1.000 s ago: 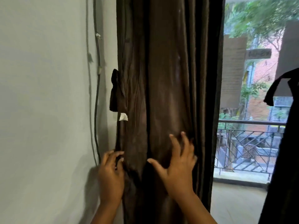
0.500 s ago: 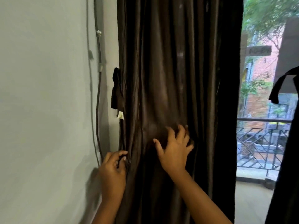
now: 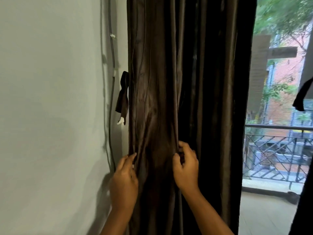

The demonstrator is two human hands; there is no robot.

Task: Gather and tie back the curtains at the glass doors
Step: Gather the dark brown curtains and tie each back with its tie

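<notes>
A dark brown satin curtain [image 3: 186, 73] hangs in folds beside the pale wall, filling the middle of the head view. My left hand [image 3: 124, 180] pinches the curtain's left edge close to the wall. My right hand [image 3: 186, 165] is closed on a fold near the middle of the curtain, at about the same height. A dark fabric tie-back [image 3: 122, 97] dangles from a small white hook [image 3: 121, 122] on the wall, above my left hand and just left of the curtain's edge.
A grey cable [image 3: 111, 82] runs down the wall left of the curtain. Through the glass door on the right are a balcony railing [image 3: 277, 150] and brick buildings. Another dark curtain with its tie [image 3: 303, 95] hangs at the far right edge.
My right hand went from flat and spread on the fabric to closed on a fold, and shifted left. My left hand stayed at the left edge, pinching it. The curtain now reaches farther right in view.
</notes>
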